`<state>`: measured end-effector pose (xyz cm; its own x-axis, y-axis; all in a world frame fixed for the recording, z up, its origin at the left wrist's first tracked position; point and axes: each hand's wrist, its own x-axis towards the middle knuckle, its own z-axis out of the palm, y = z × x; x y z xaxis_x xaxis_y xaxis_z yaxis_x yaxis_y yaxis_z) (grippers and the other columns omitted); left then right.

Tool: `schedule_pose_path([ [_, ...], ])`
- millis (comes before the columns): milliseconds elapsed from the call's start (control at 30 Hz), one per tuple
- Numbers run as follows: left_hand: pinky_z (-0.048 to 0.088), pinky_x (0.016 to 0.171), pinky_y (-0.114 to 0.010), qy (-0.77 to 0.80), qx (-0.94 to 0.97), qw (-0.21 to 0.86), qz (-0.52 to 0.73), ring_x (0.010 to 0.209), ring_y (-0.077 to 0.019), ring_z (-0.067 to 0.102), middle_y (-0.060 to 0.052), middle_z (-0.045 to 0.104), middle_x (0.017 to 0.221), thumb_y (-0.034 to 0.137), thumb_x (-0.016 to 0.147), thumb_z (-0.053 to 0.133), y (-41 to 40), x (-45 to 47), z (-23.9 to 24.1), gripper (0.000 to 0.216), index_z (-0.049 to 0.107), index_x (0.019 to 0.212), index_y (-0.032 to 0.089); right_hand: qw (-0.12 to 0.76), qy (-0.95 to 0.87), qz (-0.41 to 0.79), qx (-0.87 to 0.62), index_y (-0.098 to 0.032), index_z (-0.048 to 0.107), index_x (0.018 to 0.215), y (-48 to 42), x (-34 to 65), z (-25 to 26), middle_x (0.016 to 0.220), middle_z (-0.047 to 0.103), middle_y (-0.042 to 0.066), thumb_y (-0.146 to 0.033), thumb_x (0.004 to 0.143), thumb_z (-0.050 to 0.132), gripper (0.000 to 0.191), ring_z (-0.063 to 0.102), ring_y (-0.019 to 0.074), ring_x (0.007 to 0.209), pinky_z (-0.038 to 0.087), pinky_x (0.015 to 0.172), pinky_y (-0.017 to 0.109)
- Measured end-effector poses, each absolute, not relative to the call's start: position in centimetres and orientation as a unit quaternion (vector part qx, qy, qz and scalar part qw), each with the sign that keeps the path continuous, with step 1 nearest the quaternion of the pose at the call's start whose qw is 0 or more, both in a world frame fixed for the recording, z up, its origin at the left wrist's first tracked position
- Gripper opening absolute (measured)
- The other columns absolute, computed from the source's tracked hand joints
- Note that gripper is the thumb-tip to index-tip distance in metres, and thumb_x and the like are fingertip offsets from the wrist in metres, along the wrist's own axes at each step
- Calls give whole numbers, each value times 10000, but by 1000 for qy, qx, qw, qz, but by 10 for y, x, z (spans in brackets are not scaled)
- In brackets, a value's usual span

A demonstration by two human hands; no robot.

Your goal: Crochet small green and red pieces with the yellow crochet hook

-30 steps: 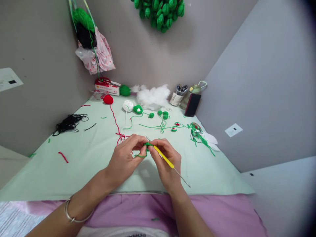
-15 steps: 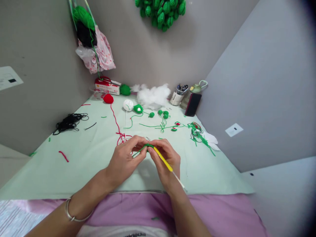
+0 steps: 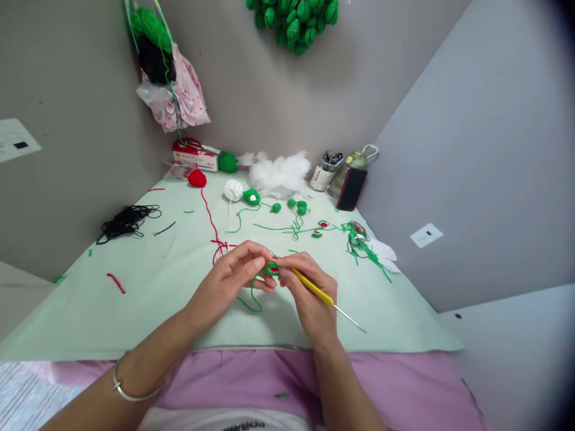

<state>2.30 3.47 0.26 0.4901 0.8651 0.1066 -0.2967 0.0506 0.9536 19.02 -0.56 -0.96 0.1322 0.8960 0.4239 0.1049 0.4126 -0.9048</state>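
Observation:
Between my hands is a small green crocheted piece with red and white in its middle. My left hand curls its fingers around the left side of it, the thumb close to its edge. My right hand pinches the piece's right edge and also holds a yellow-handled crochet hook, whose bare metal end points down toward me. From the piece a green yarn strand loops below my left fingers. The other end of the hook is hidden by my right fingers.
Beyond my hands lie a red yarn ball, a white yarn ball, white stuffing and small green crocheted pieces. Black yarn is at left. A phone leans at back right, near a pen cup. Scissors rest on a box.
The crocheted piece has turned so its red and white middle shows. My right hand has shifted slightly right, the hook tilting flatter. The green strand now hangs in a loose loop.

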Motion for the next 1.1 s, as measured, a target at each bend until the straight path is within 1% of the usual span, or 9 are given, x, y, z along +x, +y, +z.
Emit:
schedule_pose_path([
  [200, 616, 774, -272, 252, 505, 696, 444, 786, -119, 707, 18, 672, 903, 288, 913, 742, 34, 27, -2, 130, 645, 921, 201, 597, -608, 309, -424, -328, 793, 1029, -10, 189, -9, 972, 661, 29, -207, 932, 688, 187, 637, 172, 937, 526, 805, 318],
  [400, 565, 750, -249, 288, 513, 673, 447, 741, -114, 687, 23, 668, 803, 253, 849, 797, 32, 29, -1, 200, 614, 895, 185, 622, -570, 333, -422, -260, 759, 928, -6, 187, -11, 938, 687, 39, -209, 896, 726, 68, 650, 176, 900, 533, 782, 312],
  [600, 415, 478, -209, 311, 540, 676, 394, 547, -52, 469, 29, 577, 923, 419, 892, 736, 37, 17, -3, 262, 597, 999, 225, 651, -529, 356, -412, -247, 726, 863, -5, 193, -13, 886, 673, 15, -184, 868, 732, 63, 626, 145, 817, 507, 718, 271],
  [733, 481, 577, -223, 358, 490, 623, 493, 574, -54, 483, 32, 543, 903, 362, 904, 717, 41, 9, 2, 210, 610, 1025, 228, 645, -503, 388, -425, -242, 715, 844, -5, 196, -14, 878, 676, 9, -202, 850, 747, 51, 614, 141, 789, 490, 690, 266],
  [833, 476, 556, -211, 381, 492, 564, 543, 567, -59, 469, 38, 553, 884, 292, 862, 759, 46, 6, 4, 273, 612, 1085, 235, 647, -486, 401, -429, -240, 714, 832, -6, 196, -17, 877, 681, 6, -215, 838, 760, 52, 616, 141, 800, 489, 708, 266],
  [900, 489, 563, -200, 397, 516, 497, 573, 647, -81, 525, 16, 596, 947, 255, 842, 773, 48, 7, 4, 313, 614, 1111, 243, 651, -473, 414, -426, -241, 716, 827, -5, 195, -18, 873, 682, 0, -218, 827, 771, 59, 611, 134, 800, 482, 710, 258],
  [967, 539, 619, -198, 394, 538, 449, 595, 862, -122, 618, -36, 619, 1193, 230, 823, 782, 48, 7, 4, 348, 625, 1133, 254, 655, -454, 435, -420, -242, 719, 822, -5, 194, -19, 865, 680, -6, -224, 810, 785, 69, 598, 125, 786, 473, 701, 247],
  [1033, 590, 684, -208, 367, 538, 485, 584, 1101, -177, 641, -61, 559, 1415, 236, 826, 774, 48, 7, 6, 352, 643, 1151, 264, 658, -426, 456, -421, -239, 720, 807, -3, 194, -18, 846, 675, -5, -248, 781, 802, 87, 579, 122, 761, 468, 678, 243],
  [1100, 622, 710, -221, 335, 510, 583, 536, 1206, -222, 648, -73, 589, 1432, 253, 838, 751, 46, 5, 10, 333, 662, 1159, 268, 660, -394, 474, -429, -231, 713, 787, -2, 193, -16, 831, 669, -1, -278, 737, 821, 127, 565, 126, 736, 473, 656, 252],
])
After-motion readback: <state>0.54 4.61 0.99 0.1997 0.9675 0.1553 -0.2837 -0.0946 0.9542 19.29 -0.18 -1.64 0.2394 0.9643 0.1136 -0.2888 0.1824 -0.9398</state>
